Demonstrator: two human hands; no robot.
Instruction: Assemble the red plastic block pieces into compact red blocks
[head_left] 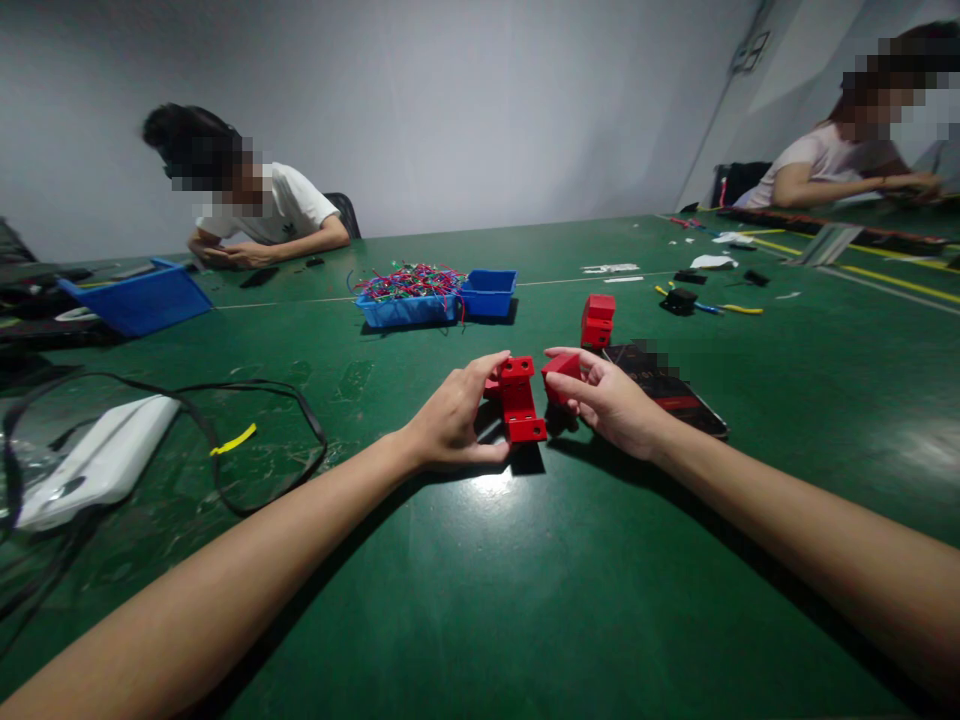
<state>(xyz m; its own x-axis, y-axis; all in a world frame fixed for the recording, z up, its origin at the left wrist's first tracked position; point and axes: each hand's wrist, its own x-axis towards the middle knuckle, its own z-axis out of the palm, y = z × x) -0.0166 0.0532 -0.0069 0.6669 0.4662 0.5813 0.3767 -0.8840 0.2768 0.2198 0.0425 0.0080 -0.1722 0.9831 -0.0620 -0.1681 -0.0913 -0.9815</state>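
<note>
My left hand (454, 415) grips a red bracket-like piece (517, 398) between thumb and fingers. This piece has holes in its two end tabs and a recess in the middle. Just to its right, my right hand (615, 405) pinches a smaller red block (561, 374) with an angled face. A narrow gap separates the two red pieces. Behind my right hand stands another red piece (598, 322) on the green table (480, 590). A dark phone-like slab (667, 385) lies partly behind my right wrist.
Blue trays (411, 312) (489, 293) stand at mid-table, the left one heaped with coloured wires (411, 282). A black cable (304, 410), a white device (105, 460) and a yellow strip (238, 440) lie left. One person (289, 210) sits opposite, another (810, 165) far right.
</note>
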